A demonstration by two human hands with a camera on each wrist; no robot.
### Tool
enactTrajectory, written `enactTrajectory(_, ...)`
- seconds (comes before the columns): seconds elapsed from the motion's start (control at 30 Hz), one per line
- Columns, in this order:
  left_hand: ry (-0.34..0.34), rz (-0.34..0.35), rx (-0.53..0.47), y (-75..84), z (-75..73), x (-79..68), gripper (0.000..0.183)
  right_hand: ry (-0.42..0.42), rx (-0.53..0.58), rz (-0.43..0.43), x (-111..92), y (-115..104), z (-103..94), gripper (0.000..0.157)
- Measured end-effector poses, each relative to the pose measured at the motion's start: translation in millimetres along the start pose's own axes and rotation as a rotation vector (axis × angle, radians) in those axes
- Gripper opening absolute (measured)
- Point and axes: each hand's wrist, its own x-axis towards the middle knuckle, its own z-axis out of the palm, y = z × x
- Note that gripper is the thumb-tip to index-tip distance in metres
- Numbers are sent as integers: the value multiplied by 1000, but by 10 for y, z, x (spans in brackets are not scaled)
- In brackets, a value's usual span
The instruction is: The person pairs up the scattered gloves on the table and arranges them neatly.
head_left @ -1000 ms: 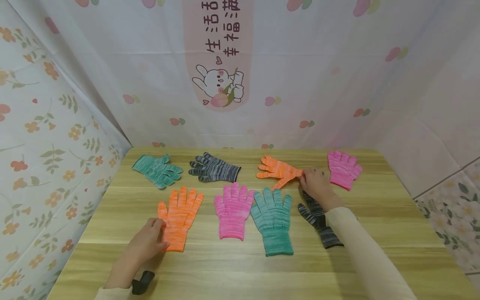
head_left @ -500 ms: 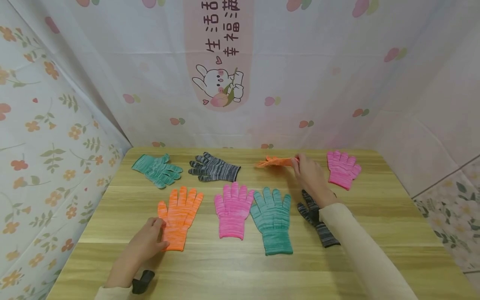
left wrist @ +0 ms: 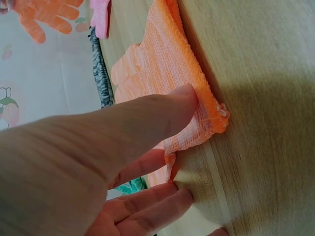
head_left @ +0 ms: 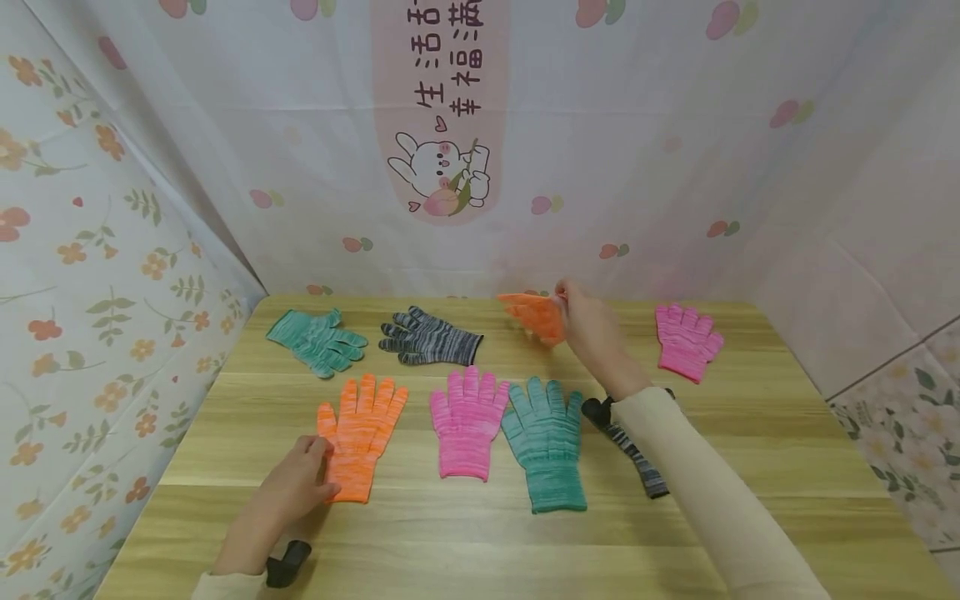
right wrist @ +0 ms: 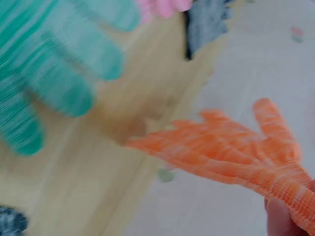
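Note:
My right hand (head_left: 595, 340) pinches an orange knit glove (head_left: 531, 315) by its cuff and holds it above the far part of the table. In the right wrist view that glove's fingers point away from my thumb (right wrist: 279, 219). My left hand (head_left: 295, 479) rests at the left edge of another orange glove (head_left: 363, 433), which lies flat with its fingers pointing away. The left wrist view shows the thumb (left wrist: 179, 108) lying straight on this glove's cuff, with the other fingers beside its edge.
Between the hands lie a pink glove (head_left: 467, 429) and a green glove (head_left: 547, 446). A dark striped glove (head_left: 637, 458) is partly hidden under my right sleeve. Along the back are a green glove (head_left: 318, 340), a grey-black glove (head_left: 429, 336) and a pink glove (head_left: 686, 340). A printed curtain (head_left: 300, 150) hangs behind.
My right hand has lifted the orange glove off the table and moved it back and slightly left; the glove has swung and tilted. The left hand has stayed in place.

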Motion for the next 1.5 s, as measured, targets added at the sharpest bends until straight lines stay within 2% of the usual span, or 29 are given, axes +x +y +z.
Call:
enactTrajectory(0.13, 1, -2, 5, 11, -3, -9, 47, 30, -20, -59, 109, -220, -47, 12)
enactTrajectory(0.27, 12, 11, 3, 1, 1, -13, 47, 14, -5, -105, 210, -463, -86, 12)
enactTrajectory(0.47, 16, 6, -7, -13, 8, -5, 47, -135, 13, -170, 306, -872, -57, 19)
enactTrajectory(0.6, 9, -6, -14, -10, -4, 9, 46, -251, 12, -223, 346, -1134, 46, 25)
enactTrajectory(0.7, 4, -9, -19, -6, -13, 14, 45, -300, 13, -274, 358, -1304, 138, 28)
enactTrajectory(0.9, -1, -18, -30, -2, -9, 19, 45, -284, 17, -363, 349, -1578, 348, 27)
enactTrajectory(1.03, 2, -16, -29, -9, -5, 19, 46, -196, 50, -402, 328, -1719, 489, 24)
enactTrajectory(1.13, 0, -15, -40, -7, -6, 24, 47, -93, 102, -444, 294, -1788, 615, 22)
enactTrajectory(1.23, -12, -22, -53, -3, -8, 25, 47, -64, 136, -486, 201, -1859, 747, 24)
enactTrajectory(1.3, -16, -25, -59, -4, -11, 25, 47, -102, 143, -493, 103, -1927, 829, 26)
enactTrajectory(1.5, 2, 9, -54, -22, -23, 28, 48, -297, 136, -465, -299, -2147, 1047, 33)
